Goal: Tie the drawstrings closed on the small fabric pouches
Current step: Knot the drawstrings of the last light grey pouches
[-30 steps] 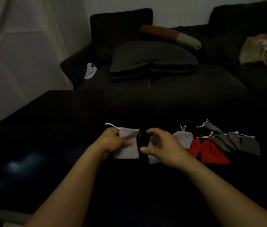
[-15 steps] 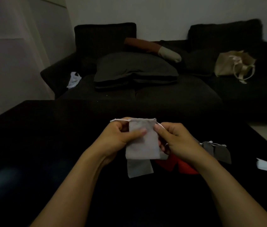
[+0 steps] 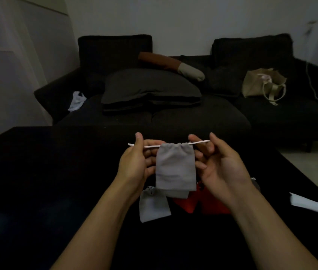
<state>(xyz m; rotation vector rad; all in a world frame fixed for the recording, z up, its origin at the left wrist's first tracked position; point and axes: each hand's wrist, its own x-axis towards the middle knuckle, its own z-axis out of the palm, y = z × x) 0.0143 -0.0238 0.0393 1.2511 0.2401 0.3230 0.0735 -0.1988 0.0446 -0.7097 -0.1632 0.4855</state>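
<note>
The soft grey pouch (image 3: 175, 168) hangs flat and rectangular above the bench (image 3: 37, 172), its mouth gathered into fine puckers along a thin white drawstring (image 3: 152, 146). My left hand (image 3: 134, 164) pinches one cord end, my right hand (image 3: 220, 166) the other, drawn out sideways. Below lie another grey pouch (image 3: 153, 206) and red pouches (image 3: 189, 201). Behind stands a dark sofa (image 3: 173, 117).

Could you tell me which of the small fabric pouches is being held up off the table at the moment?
The grey pouch hanging between the left hand and right hand, its drawstring pulled sideways. The other grey pouch and red pouches lie on the table.
</note>
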